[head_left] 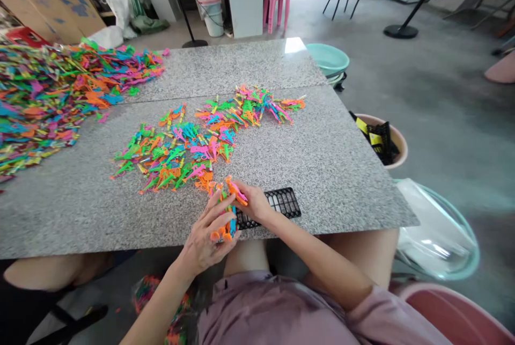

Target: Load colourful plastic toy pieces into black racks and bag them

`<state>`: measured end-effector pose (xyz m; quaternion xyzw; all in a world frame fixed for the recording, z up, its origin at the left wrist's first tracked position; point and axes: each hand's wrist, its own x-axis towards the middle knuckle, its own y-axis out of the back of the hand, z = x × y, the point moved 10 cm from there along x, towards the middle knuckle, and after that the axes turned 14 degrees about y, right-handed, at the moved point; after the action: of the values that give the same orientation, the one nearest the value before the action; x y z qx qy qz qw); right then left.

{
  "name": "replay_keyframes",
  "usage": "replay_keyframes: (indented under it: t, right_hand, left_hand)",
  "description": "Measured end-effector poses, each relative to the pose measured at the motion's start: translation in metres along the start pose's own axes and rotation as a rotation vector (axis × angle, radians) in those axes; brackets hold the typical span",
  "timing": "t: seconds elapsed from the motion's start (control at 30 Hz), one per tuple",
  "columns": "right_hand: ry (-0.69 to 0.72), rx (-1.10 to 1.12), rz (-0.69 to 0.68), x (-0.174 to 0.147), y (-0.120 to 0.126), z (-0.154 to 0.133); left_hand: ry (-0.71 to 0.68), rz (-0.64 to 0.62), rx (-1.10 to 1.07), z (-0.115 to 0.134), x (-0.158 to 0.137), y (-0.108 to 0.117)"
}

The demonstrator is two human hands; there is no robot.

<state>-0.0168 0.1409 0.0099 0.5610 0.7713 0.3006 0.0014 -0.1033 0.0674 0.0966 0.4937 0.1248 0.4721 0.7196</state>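
Note:
My left hand is curled around several small plastic toys, orange and blue with round orange ends, at the left end of a black grid tray. Whether those toys sit in the tray or only in my fingers, I cannot tell. Just to the right, my right hand pinches a few orange and pink plastic toys above the tray. Slots in the right part of the tray show bare. Beyond my hands lies a loose pile of the same bright toys, with another pile behind it.
A large heap of toys covers the left of the speckled stone table. Off the right edge stand a green basin, a tub with black trays, a basin of clear plastic and a pink tub. Another person's leg is at left.

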Motion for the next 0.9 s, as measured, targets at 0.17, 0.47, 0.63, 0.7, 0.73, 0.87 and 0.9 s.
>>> replay_keyframes:
  t: [0.17, 0.47, 0.63, 0.7, 0.73, 0.87, 0.9]
  right_hand:
    - [0.101, -0.18, -0.012, 0.006, 0.001, 0.0]
    - [-0.118, -0.253, -0.347, 0.023, -0.023, 0.021]
    - [0.032, -0.296, -0.52, 0.038, -0.017, 0.008]
    - [0.107, -0.344, -0.499, 0.062, -0.006, 0.006]
    - [0.128, -0.407, -0.449, 0.075, 0.001, 0.006]
    - [0.124, -0.729, -0.42, 0.092, 0.0, 0.0]
    - [0.105, -0.782, -0.456, 0.084, -0.005, -0.002]
  left_hand:
    - [0.002, 0.056, -0.003, 0.0, -0.002, 0.002]
    - [-0.083, 0.021, 0.054, 0.009, 0.004, 0.003]
    - [-0.029, 0.024, 0.072, 0.007, 0.008, 0.005]
    - [-0.015, 0.021, 0.066, 0.009, 0.008, 0.004]
    - [-0.014, 0.017, 0.064, 0.009, 0.008, 0.004]
    - [-0.001, 0.023, 0.062, 0.004, 0.004, 0.007]
    - [0.009, 0.036, 0.058, 0.001, 0.003, 0.009]
